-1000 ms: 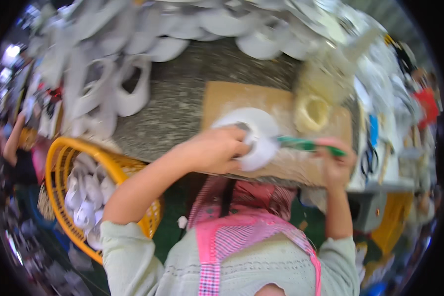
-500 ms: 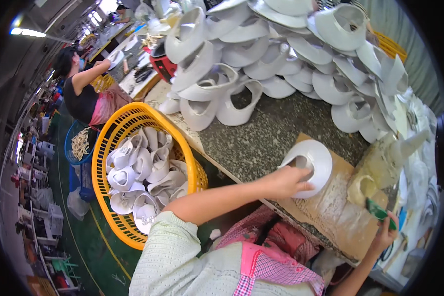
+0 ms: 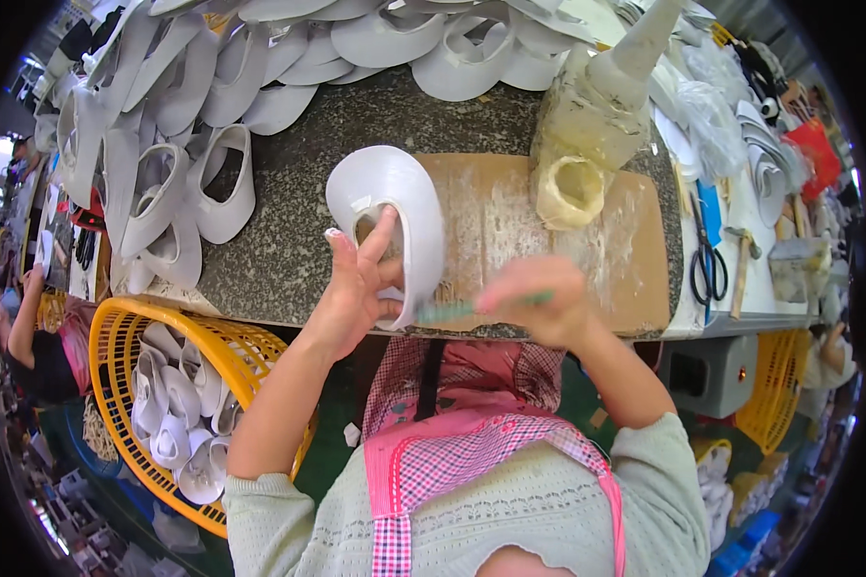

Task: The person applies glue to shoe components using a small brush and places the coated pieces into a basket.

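My left hand [image 3: 358, 284] supports a white curved piece [image 3: 423, 216] with a wide brim and an oval opening, its fingers reaching into the opening. The piece stands tilted above the table's front edge. My right hand [image 3: 544, 298], smeared by motion, grips a green-handled tool [image 3: 452, 311] that looks like a brush. Its tip is at the lower rim of the white piece. To the right, a yellowish, glue-crusted container [image 3: 587, 125] with a round mouth lies on a stained cardboard sheet [image 3: 635, 250].
Many like white pieces [image 3: 385, 38] are heaped along the far and left sides of the speckled tabletop [image 3: 289, 163]. A yellow basket [image 3: 250, 351] holding more stands at lower left. Black scissors [image 3: 707, 269] and a hammer [image 3: 744, 255] lie at right. A person [image 3: 38, 337] works far left.
My view has swung right. My right hand has brought the green-handled tool from the container's mouth to the white piece. My left hand has turned that piece on edge.
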